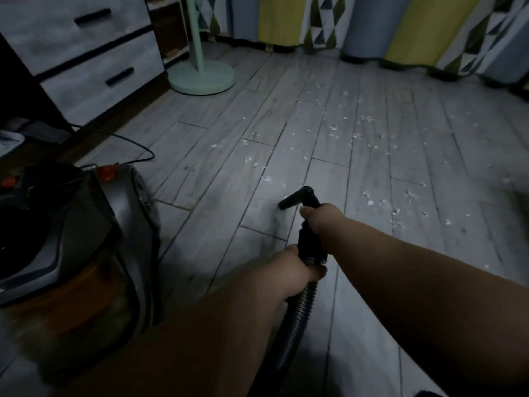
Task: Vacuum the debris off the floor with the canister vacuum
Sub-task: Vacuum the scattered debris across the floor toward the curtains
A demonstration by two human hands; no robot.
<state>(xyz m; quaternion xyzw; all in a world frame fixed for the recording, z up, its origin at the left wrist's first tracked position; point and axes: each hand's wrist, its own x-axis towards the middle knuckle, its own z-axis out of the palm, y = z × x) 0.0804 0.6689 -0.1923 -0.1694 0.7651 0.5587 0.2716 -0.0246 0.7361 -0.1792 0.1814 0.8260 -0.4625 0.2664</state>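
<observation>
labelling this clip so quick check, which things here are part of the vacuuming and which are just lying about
Job: canister vacuum, hose, nozzle, white debris on the floor, left hand gripping the hose, right hand gripping the nozzle.
Lying about: mint green stand base, drawer unit, patterned curtains.

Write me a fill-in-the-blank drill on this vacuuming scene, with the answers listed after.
1. The right hand and the left hand both grip the black ___.
2. The canister vacuum sits on the person's ___ side.
3. The debris scattered ahead of the hands is ___ in colour.
4. The round stand base is pale ___.

Missing words: hose; left; white; green.
</observation>
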